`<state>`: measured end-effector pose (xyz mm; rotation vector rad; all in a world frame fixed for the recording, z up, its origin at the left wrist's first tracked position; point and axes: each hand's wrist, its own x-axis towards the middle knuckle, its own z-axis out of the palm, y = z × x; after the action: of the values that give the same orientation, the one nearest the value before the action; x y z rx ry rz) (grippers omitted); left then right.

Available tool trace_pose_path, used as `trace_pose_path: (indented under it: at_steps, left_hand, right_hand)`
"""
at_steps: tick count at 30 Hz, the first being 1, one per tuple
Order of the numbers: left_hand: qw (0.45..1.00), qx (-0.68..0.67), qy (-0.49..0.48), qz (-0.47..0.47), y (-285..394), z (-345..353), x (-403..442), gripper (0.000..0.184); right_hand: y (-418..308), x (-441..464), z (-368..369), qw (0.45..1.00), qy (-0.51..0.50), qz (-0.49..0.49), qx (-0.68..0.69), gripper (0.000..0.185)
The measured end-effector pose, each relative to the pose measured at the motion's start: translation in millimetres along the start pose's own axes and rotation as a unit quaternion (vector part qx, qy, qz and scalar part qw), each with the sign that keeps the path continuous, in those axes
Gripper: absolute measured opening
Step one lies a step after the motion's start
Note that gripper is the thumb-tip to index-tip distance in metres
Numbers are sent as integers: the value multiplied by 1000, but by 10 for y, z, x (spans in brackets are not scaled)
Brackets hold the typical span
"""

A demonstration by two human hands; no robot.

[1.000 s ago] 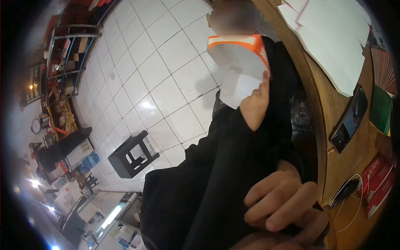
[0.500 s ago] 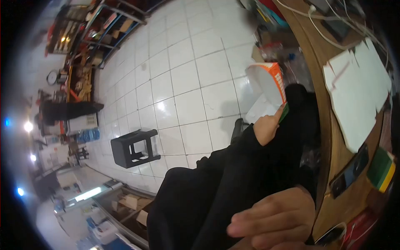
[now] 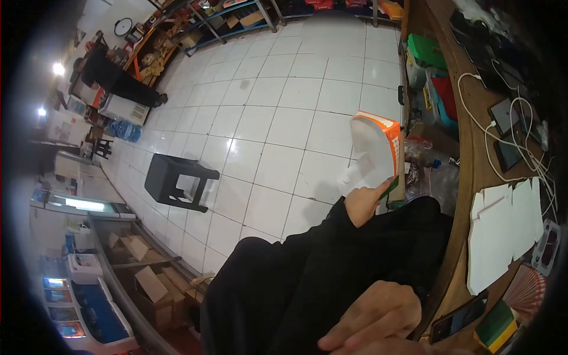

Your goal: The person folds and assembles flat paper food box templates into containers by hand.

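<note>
A curved white carton with an orange patterned edge [image 3: 387, 127] stands out above the floor, its pale inside facing up. My left hand [image 3: 362, 205] grips its lower end, one finger along the edge beside a small green part. Much nearer the camera, my right hand [image 3: 378, 313] is at the bottom, closed, with its fingers pressed together and pointing down-left. The frame cuts off its lower part, and whatever it may hold is hidden. Black clothing [image 3: 284, 290] covers my arms and lap.
A wooden desk [image 3: 445, 296] on the right bears white cut sheets [image 3: 503, 231], phones, cables and a green-yellow pad [image 3: 496, 328]. A black stool [image 3: 165, 180] stands on tiles. A person [image 3: 112, 74] is far left. Open cardboard boxes [image 3: 157, 293] lie lower left. Bins and plastic bags sit beside the desk.
The view has swung, bringing more floor, cables and boxes into sight. The carton remains in my left hand. My right hand's fingers, spread and curled earlier, have come together.
</note>
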<state>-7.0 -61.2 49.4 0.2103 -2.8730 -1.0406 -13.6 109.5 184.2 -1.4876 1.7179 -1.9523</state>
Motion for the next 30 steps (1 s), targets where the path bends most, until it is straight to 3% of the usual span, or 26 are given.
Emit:
trace_pose_path:
  at_steps: [2, 5, 7, 8, 10, 11, 12, 14, 16, 17, 18, 19, 20, 21, 22, 24, 26, 28, 30]
  left_hand:
    - [999, 33, -7, -22, 125, -107, -11, 65]
    - [999, 34, -17, 14, 279, -257, -121, 49]
    - [987, -57, 107, 105, 261, 48, -241, 40]
    - [969, -165, 97, 156, 380, -32, -285, 35]
    - [984, 44, -59, 161, 498, 1, -384, 29]
    - [986, 49, -52, 150, 481, -21, -414, 29]
    - [980, -27, -92, 174, 472, -40, -452, 30]
    - [966, -104, -128, 197, 422, -113, -479, 31]
    - [937, -209, 102, 261, 311, -275, -434, 46]
    - [937, -212, 99, 259, 330, -406, -355, 46]
    - [941, -181, 178, 225, 384, -562, -250, 49]
    - [937, -146, 256, 190, 415, -654, -197, 53]
    - [937, -143, 258, 189, 441, -540, -172, 53]
    - [883, -405, 170, 168, 504, -336, -123, 52]
    - [758, -634, 70, 137, 525, -187, -111, 52]
    - [789, -598, 96, 107, 594, -208, -153, 41]
    - [941, -298, 96, 128, 594, -112, -194, 25]
    - [949, -236, 150, 144, 616, -12, -217, 21]
    - [950, -174, 201, 162, 565, 21, -145, 22]
  right_hand:
    - [54, -11, -18, 997, 45, 18, -61, 37]
    - [236, 23, 56, 978, 146, 41, -145, 43]
    - [470, 156, 168, 950, 235, 44, -200, 49]
    - [626, 231, 252, 928, 288, 44, -231, 54]
    - [783, 178, 249, 885, 325, 123, -309, 56]
    - [908, 52, 108, 881, 296, 138, -341, 55]
    - [887, 49, 88, 887, 368, 236, -151, 51]
    - [910, -77, -152, 890, 290, 190, -297, 54]
    - [880, -189, -277, 889, 295, 201, -286, 56]
    - [847, -241, -301, 888, 301, 213, -273, 58]
    - [819, -300, -300, 888, 301, 216, -274, 58]
    - [799, -343, -272, 908, 280, 239, -198, 60]
    - [791, -360, -222, 924, 255, 260, -120, 62]
    - [812, -355, -99, 929, 262, 231, -119, 55]
    - [880, -410, -67, 931, 258, 229, -116, 55]
    - [989, -529, -33, 908, 362, 174, 118, 61]
    - [862, -385, 95, 884, 407, 200, 116, 63]
    - [869, -473, 49, 857, 356, 338, -156, 55]
    - [957, -490, 115, 867, 353, 294, -191, 47]
